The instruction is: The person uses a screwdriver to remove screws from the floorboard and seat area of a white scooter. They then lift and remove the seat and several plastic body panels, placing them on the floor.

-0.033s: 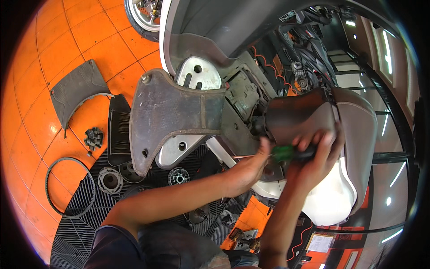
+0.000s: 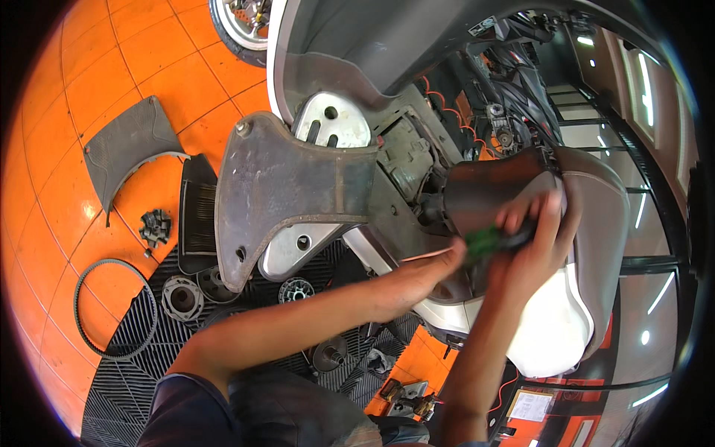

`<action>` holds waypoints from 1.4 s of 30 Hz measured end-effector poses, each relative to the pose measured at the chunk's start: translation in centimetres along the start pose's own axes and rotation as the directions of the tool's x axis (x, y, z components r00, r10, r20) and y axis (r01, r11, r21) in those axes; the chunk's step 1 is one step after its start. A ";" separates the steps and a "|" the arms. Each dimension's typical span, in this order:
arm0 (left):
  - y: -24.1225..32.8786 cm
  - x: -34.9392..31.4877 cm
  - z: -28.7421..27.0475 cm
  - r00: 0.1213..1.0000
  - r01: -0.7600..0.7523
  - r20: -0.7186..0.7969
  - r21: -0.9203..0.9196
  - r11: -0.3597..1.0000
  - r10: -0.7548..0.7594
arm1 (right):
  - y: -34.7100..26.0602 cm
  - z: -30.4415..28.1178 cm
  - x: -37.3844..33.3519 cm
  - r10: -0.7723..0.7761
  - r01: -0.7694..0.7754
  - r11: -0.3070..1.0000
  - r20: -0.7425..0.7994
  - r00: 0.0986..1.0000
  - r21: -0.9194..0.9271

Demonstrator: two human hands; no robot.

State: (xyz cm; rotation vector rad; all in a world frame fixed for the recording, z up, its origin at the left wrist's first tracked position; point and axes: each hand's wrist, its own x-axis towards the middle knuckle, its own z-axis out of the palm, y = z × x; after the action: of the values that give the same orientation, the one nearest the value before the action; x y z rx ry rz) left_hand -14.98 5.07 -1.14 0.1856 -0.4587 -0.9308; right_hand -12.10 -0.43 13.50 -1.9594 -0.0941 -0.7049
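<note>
A screwdriver (image 2: pixel 482 244) with a green and black handle lies across both hands, its thin shaft pointing left. My right hand (image 2: pixel 538 257) is wrapped round the handle and is smeared by motion. My left hand (image 2: pixel 410 289) is at the shaft side, its thumb next to the green part of the handle; its other fingers are hidden. Both hands are beside the scooter's brown seat (image 2: pixel 596 201) and above its white side panel (image 2: pixel 547 328). What the screwdriver's tip touches, if anything, cannot be made out.
A dark floorboard panel (image 2: pixel 287 175) sits across the scooter's footwell. On the orange tiles and black mat lie a drive belt (image 2: pixel 77 307), a curved grey panel (image 2: pixel 132 145), small black rollers (image 2: pixel 155 228), a round metal housing (image 2: pixel 182 298) and a finned disc (image 2: pixel 296 289).
My left hand and thumb have shifted slightly to the right along the screwdriver. The handle and my right hand have moved a little up and right. The scooter and floor parts look the same.
</note>
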 end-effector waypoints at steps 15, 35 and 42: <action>3.2 8.8 -7.6 0.853 0.088 -0.371 0.795 0.601 0.366 | 13.1 7.9 10.2 0.345 0.200 0.799 0.704 0.620 -0.567; 3.4 8.2 -6.2 0.862 0.250 -0.375 0.900 0.357 0.341 | 13.0 6.0 9.1 0.405 0.158 0.764 0.656 0.638 -0.625; 3.7 8.3 -6.4 0.897 0.244 -0.356 0.893 0.377 0.262 | 14.0 3.9 8.4 0.051 0.681 0.541 0.828 0.559 -0.493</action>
State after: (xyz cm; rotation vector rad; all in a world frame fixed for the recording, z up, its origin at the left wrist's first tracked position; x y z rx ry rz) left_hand -5.11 0.28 -3.04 1.4576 -0.5069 -0.4638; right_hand 1.51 -5.92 5.45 -3.0895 -0.9123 -0.0055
